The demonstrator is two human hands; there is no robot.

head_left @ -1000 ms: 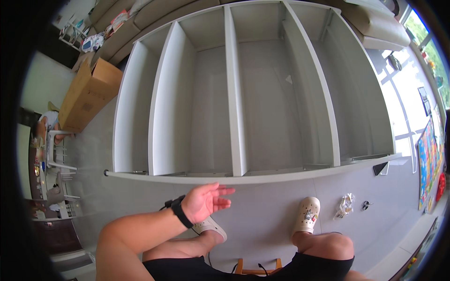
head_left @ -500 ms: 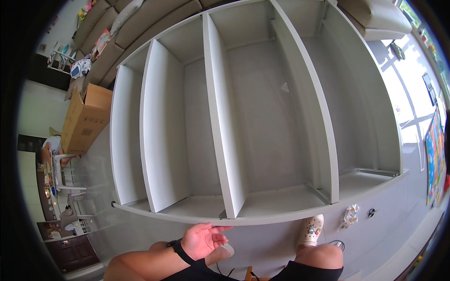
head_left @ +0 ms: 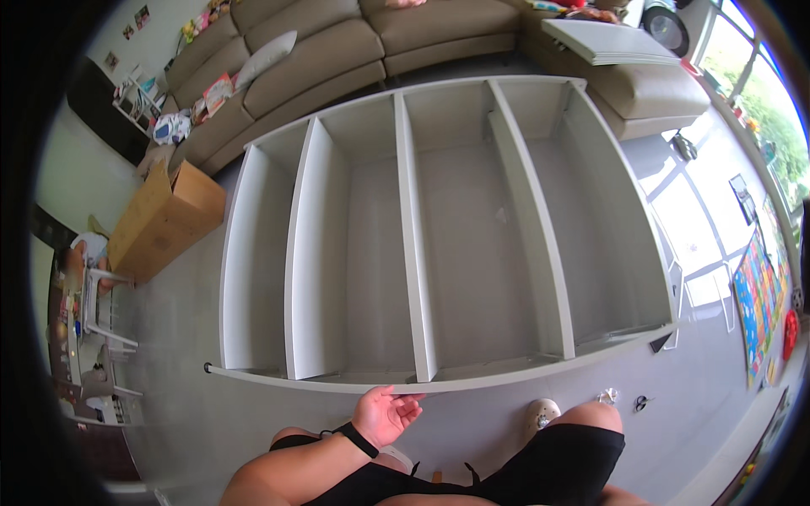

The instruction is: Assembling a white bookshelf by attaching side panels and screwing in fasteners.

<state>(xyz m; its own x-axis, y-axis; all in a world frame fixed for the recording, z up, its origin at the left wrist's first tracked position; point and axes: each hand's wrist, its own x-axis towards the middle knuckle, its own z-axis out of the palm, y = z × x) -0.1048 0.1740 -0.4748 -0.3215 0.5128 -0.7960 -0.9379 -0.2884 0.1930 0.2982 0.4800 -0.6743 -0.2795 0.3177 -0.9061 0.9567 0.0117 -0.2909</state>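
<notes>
A large white shelving unit lies on its back on the floor in front of me, its compartments facing up. Several upright panels divide it, and a long side board forms its near edge. My left hand is palm up at the middle of that board. Its thumb and a fingertip meet the board's edge, while the other fingers curl loosely, apart and with nothing in them. A black band circles the left wrist. My right hand is out of sight.
Brown sofa along the far side, with white boards on its right seat. A cardboard box stands left; a person sits beyond. Right of my foot lie scissors and a small clear bag; a colourful mat lies farther right.
My view has lifted and drawn back, so the shelving unit looks smaller and more of the sofa and window shows. My left hand stays at the near board, its fingers somewhat more curled.
</notes>
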